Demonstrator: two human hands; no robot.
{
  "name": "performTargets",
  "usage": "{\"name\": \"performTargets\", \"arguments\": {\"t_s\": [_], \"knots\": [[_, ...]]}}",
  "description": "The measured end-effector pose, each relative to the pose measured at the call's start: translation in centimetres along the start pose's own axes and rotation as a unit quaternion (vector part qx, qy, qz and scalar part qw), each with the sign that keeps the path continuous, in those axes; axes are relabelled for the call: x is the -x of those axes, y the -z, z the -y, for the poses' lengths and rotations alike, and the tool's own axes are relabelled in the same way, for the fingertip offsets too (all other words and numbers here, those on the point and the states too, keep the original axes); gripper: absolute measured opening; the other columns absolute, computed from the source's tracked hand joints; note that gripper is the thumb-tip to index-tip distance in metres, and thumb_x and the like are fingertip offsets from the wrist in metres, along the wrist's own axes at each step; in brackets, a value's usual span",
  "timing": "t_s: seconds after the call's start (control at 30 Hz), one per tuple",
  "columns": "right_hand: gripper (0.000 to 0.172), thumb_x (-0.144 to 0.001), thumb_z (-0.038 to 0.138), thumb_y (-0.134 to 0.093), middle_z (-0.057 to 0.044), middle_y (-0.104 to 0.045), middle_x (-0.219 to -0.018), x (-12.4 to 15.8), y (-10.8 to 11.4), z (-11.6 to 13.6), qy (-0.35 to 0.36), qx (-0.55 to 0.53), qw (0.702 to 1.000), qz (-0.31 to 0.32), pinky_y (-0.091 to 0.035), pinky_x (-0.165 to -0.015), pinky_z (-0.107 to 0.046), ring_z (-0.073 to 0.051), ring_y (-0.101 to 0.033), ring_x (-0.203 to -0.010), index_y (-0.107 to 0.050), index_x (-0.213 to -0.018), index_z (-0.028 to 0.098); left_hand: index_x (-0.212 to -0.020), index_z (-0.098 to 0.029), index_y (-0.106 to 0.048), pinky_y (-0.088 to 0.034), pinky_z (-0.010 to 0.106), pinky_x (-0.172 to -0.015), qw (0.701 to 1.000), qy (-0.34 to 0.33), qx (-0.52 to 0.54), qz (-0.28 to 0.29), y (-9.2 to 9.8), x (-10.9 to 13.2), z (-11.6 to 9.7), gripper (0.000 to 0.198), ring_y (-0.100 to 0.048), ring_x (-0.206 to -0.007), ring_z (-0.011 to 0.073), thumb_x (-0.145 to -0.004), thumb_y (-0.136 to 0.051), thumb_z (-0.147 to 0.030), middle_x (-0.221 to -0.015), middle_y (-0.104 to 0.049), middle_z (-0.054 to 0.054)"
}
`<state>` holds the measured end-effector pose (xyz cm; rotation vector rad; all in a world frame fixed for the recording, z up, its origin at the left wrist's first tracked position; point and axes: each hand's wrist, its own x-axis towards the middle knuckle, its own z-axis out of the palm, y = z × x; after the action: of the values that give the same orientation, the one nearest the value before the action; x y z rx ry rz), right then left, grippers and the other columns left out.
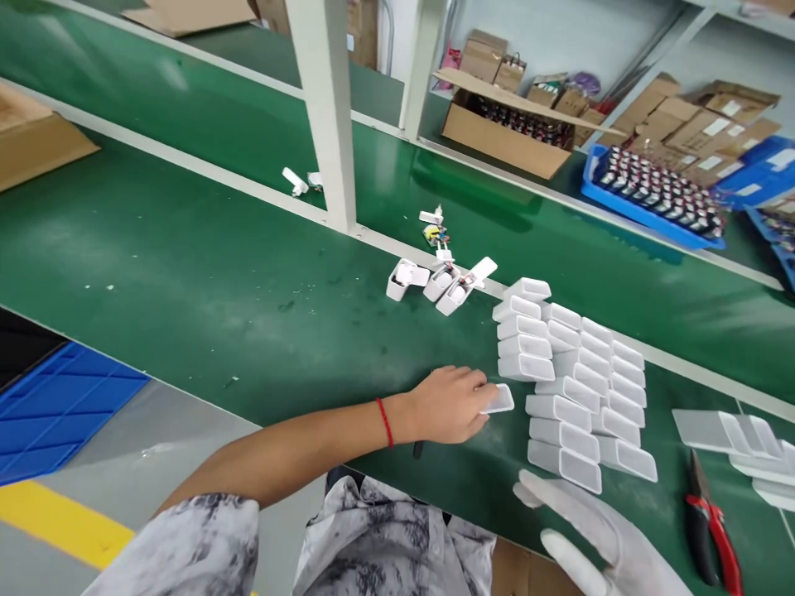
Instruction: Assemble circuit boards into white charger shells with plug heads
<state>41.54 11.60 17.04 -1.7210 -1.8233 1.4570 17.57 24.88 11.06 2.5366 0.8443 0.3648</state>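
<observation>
My bare left hand [452, 404], with a red cord at the wrist, is closed over a small white plastic case [500, 400] just above the green table [279, 331]. Part of that case is hidden by the fingers. In a white glove, my right hand [590, 526] is at the lower right with thumb and fingers apart and nothing between them. Close by it are rows of white plastic cases [564, 437], open ends facing me. Below my left wrist a short dark rod-like end [418, 449] shows; I cannot make out its kind.
Red-and-black pliers [711, 517] lie at the right beside flat translucent pieces [726, 432]. Several cases with parts in them [456, 294] stand near the table's back strip. A white post [326, 116] rises there. Behind are a carton [506, 136] and a blue tray [646, 223] of small components.
</observation>
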Motion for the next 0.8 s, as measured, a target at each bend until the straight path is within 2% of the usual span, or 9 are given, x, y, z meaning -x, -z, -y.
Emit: {"name": "performTargets", "arguments": {"t_s": [0.07, 0.13, 0.23, 0.3, 0.37, 0.47, 0.6, 0.7, 0.8], "knots": [[0.037, -0.095, 0.049, -0.053, -0.001, -0.069, -0.126, -2.3, 0.4, 1.2, 0.046, 0.006, 0.999, -0.015, -0.059, -0.090, -0.031, -0.024, -0.069, -0.109, -0.066, -0.129, 0.042, -0.127, -0.015, -0.055, -0.052, 0.037, -0.088, 0.999, -0.022, 0.016, -0.036, -0.6, 0.4, 0.6, 0.036, -0.063, -0.100, 0.0243, -0.096, -0.051, -0.033, -0.113, -0.064, 0.011], [0.031, -0.096, 0.045, -0.054, 0.000, -0.075, -0.109, -4.6, 0.6, 2.6, 0.128, 0.035, 0.990, -0.057, -0.063, -0.080, -0.027, -0.021, -0.075, -0.093, -0.068, -0.124, 0.043, -0.136, -0.015, -0.048, -0.050, 0.037, -0.088, 0.997, -0.036, 0.024, -0.058, -1.2, 0.5, 1.2, 0.045, -0.062, -0.100, 0.0239, -0.096, -0.051, -0.036, -0.114, -0.065, 0.011], [0.035, -0.096, 0.036, -0.057, 0.001, -0.077, -0.093, -8.0, 1.4, 4.5, 0.221, 0.151, 0.950, -0.161, -0.065, -0.065, -0.029, -0.020, -0.074, -0.071, -0.064, -0.129, 0.043, -0.142, -0.013, -0.042, -0.049, 0.035, -0.085, 0.996, -0.049, 0.029, -0.067, -1.8, 0.4, 1.6, 0.049, -0.062, -0.100, 0.0232, -0.098, -0.047, -0.034, -0.113, -0.066, 0.011], [0.038, -0.094, 0.032, -0.058, 0.001, -0.076, -0.095, -10.4, 2.4, 5.7, 0.234, 0.213, 0.924, -0.215, -0.064, -0.065, -0.035, -0.021, -0.073, -0.070, -0.062, -0.130, 0.042, -0.139, -0.011, -0.044, -0.048, 0.034, -0.084, 0.996, -0.053, 0.029, -0.066, -2.0, 0.3, 1.8, 0.047, -0.062, -0.100, 0.0232, -0.098, -0.047, -0.035, -0.112, -0.066, 0.012], [0.037, -0.094, 0.033, -0.057, 0.000, -0.075, -0.104, -12.7, 3.6, 7.2, 0.234, 0.240, 0.912, -0.235, -0.062, -0.073, -0.040, -0.024, -0.073, -0.079, -0.062, -0.130, 0.041, -0.135, -0.011, -0.048, -0.047, 0.034, -0.082, 0.996, -0.057, 0.030, -0.064, -2.0, 0.4, 1.9, 0.046, -0.061, -0.099, 0.0232, -0.098, -0.048, -0.037, -0.109, -0.067, 0.013], [0.040, -0.094, 0.037, -0.048, -0.002, -0.074, -0.105, -16.3, 5.3, 9.9, 0.177, 0.301, 0.907, -0.237, -0.059, -0.081, -0.046, -0.027, -0.072, -0.087, -0.061, -0.132, 0.035, -0.128, -0.011, -0.052, -0.046, 0.034, -0.081, 0.995, -0.067, 0.034, -0.062, -1.8, 0.5, 2.1, 0.044, -0.061, -0.099, 0.0234, -0.096, -0.051, -0.041, -0.106, -0.067, 0.012], [0.047, -0.089, 0.034, -0.049, -0.005, -0.073, -0.095, -21.5, 8.0, 13.2, 0.059, 0.322, 0.897, -0.296, -0.056, -0.089, -0.045, -0.028, -0.070, -0.092, -0.059, -0.135, 0.027, -0.121, -0.012, -0.055, -0.045, 0.034, -0.081, 0.995, -0.076, 0.038, -0.045, -1.5, 0.5, 2.3, 0.038, -0.059, -0.100, 0.0234, -0.095, -0.053, -0.040, -0.104, -0.067, 0.010], [0.045, -0.091, 0.036, -0.050, -0.006, -0.072, -0.110, -26.3, 10.1, 14.4, -0.009, 0.327, 0.915, -0.237, -0.052, -0.097, -0.039, -0.028, -0.067, -0.109, -0.058, -0.134, 0.026, -0.120, -0.013, -0.055, -0.044, 0.033, -0.081, 0.996, -0.075, 0.037, -0.033, -1.4, 0.5, 2.3, 0.037, -0.059, -0.101, 0.0231, -0.094, -0.053, -0.038, -0.104, -0.066, 0.009], [0.056, -0.089, 0.040, -0.057, -0.011, -0.068, -0.123, -31.2, 11.0, 14.4, -0.069, 0.347, 0.921, -0.161, -0.048, -0.100, -0.043, -0.033, -0.061, -0.120, -0.050, -0.141, 0.020, -0.120, -0.014, -0.055, -0.045, 0.033, -0.082, 0.997, -0.070, 0.035, -0.025, -1.4, 0.5, 2.3, 0.036, -0.058, -0.101, 0.0228, -0.095, -0.051, -0.040, -0.104, -0.066, 0.009]]}}
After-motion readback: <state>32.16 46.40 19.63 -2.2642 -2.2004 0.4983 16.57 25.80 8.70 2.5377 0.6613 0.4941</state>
